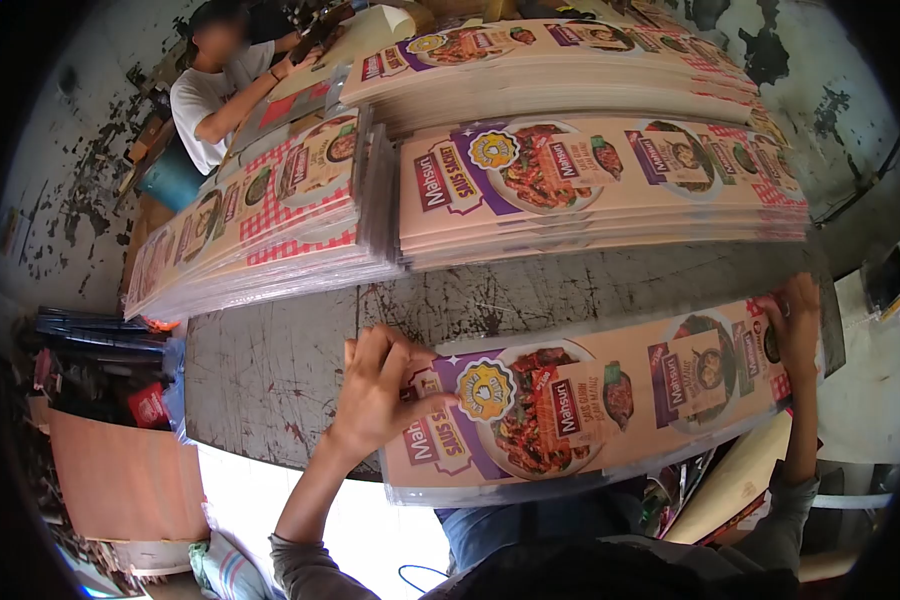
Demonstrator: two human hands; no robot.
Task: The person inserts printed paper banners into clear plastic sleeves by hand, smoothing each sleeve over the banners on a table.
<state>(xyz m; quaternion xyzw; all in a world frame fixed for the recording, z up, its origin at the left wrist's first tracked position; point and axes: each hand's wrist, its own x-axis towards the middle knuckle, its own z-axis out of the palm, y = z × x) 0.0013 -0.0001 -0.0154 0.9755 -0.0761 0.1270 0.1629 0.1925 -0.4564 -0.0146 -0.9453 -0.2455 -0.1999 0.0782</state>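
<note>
"What sort of place is this?"
"A small workshop, by the look of it; the grey worktop [270, 375] is scratched all over; stacks of matching printed panels [595, 225] sit on it; another person [202, 112] is beyond them."
"And the room?"
"Worn; paint flakes off the wall [75, 150]; clutter [100, 372] crowds the left side."

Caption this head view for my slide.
Left hand and right hand hold a Mahsun-printed sheet by its ends over a table, stacks of similar prints beyond.
</note>
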